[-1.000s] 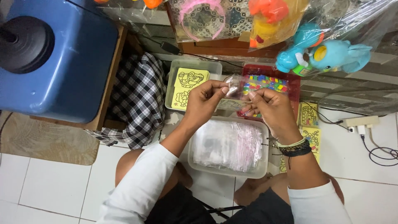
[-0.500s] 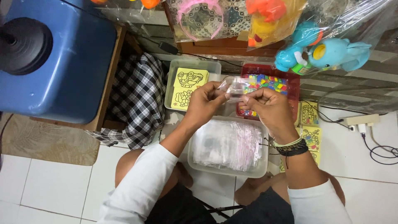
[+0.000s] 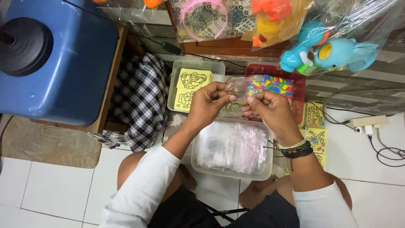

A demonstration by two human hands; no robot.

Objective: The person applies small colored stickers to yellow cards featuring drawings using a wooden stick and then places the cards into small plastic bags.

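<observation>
A small clear plastic bag [image 3: 238, 88] is held up between both hands. My left hand [image 3: 209, 103] pinches its left edge with thumb and fingers, and my right hand [image 3: 270, 109] pinches its right edge. Below the hands sits a clear tub [image 3: 231, 172] full of more small plastic bags [image 3: 230, 145]. Behind the hands a red tray [image 3: 298, 84] holds several small coloured pieces [image 3: 270, 83]. A pale tub [image 3: 198, 65] at the left holds yellow picture cards [image 3: 192, 82].
A blue container with a black cap [image 3: 59, 59] stands on a wooden stand at the left, a checked cloth [image 3: 141, 101] beside it. Bagged toys [image 3: 329, 52] hang at the back. More yellow cards [image 3: 316, 135] and a power strip with cables [image 3: 369, 124] lie on the right floor.
The hands drew closer together over the small bag, and it turned between the fingertips from a bunched shape to flatter. Arms otherwise stayed in place.
</observation>
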